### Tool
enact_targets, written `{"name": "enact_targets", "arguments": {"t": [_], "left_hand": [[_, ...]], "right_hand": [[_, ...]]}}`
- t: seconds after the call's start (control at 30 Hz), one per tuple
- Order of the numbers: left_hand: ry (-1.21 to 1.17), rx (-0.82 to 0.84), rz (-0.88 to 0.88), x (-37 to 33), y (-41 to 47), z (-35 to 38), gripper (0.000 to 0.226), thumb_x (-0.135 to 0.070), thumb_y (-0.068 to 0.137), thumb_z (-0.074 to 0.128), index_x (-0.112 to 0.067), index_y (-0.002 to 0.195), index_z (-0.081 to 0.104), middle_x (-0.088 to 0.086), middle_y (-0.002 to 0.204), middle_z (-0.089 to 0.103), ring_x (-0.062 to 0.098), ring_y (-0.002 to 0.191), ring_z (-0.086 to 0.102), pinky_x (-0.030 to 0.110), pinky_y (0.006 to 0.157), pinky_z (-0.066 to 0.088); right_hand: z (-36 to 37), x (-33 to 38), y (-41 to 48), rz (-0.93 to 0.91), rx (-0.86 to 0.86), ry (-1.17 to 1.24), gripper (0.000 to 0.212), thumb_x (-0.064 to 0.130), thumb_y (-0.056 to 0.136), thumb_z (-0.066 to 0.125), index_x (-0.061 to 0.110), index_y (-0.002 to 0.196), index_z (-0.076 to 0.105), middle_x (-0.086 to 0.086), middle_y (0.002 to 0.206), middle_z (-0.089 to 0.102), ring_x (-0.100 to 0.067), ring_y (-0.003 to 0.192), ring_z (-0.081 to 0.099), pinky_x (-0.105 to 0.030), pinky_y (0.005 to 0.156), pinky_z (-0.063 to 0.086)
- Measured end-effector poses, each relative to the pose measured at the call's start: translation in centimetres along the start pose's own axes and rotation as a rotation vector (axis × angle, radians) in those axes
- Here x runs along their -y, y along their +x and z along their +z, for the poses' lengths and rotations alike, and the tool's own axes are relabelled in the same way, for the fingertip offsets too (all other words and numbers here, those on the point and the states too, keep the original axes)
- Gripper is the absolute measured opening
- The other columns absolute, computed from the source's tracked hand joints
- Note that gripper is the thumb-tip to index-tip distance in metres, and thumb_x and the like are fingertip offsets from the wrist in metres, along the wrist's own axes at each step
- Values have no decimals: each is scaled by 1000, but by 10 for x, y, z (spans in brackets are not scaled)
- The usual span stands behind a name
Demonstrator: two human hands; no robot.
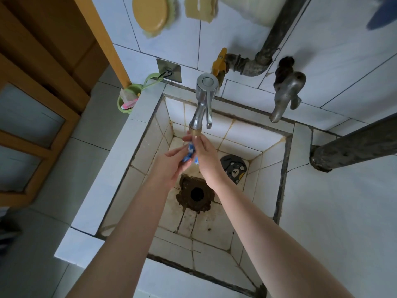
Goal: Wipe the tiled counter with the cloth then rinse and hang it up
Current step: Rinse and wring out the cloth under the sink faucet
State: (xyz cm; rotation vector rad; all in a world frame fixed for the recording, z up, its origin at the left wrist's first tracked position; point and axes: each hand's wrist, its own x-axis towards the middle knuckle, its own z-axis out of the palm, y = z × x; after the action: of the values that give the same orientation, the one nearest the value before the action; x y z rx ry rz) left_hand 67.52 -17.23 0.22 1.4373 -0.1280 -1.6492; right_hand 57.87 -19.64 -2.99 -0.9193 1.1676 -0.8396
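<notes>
One blue cloth (190, 152) is pressed between left fingers (174, 152), held straight, and right fingers (188, 137), bent over it. A bear mat (234, 168) is seen in the sink (242, 134).

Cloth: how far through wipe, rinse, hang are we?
Wiping looks finished: the cloth is off the counter, bunched between left hand and right hand under the tap, over the sink. Rinsing is in hand; running water is not discernible. Hanging up is left.
</notes>
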Motion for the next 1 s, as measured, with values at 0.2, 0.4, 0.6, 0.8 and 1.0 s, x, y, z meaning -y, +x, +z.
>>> {"name": "enact_targets", "arguments": {"t": [0.2,0.4,0.6,0.8,1.0], "left_hand": [[121,30,71,11,-2,4,21,-2,84,61,-7,103,67,9,104,69,14,87,70,17,68,55],[34,-46,150,10,2,3,33,1,91,49,-4,123,57,8,109,65,15,95,65,17,71,56],[116,-46,200,13,6,-1,34,3,90,52,-2,123,58,10,113,66,18,101,65,20,80,55],[267,-225,228,13,6,2,16,-12,75,75,-17,88,68,3,89,72,13,82,70,22,73,56],[129,-249,233,15,7,8,21,-13,87,62,-7,107,66,5,95,70,11,83,68,16,67,55]], "right_hand": [[0,6,19,269,-371,119,32,24,100,34,13,77,54,-4,79,57,-15,75,57,-23,64,47],[8,9,1,245,-38,380,18,17,98,38,11,104,54,-6,97,56,-16,92,55,-25,83,45],[8,-9,-5,11,14,89,24,16,102,35,13,121,49,-2,107,57,-5,93,57,-15,78,49],[7,-5,6,97,-270,29,24,27,101,36,10,104,52,-10,100,61,-19,90,62,-26,76,53],[8,-14,-7,34,-23,55,41,34,102,33,13,136,42,-9,135,49,-17,120,51,-23,98,44]]}}
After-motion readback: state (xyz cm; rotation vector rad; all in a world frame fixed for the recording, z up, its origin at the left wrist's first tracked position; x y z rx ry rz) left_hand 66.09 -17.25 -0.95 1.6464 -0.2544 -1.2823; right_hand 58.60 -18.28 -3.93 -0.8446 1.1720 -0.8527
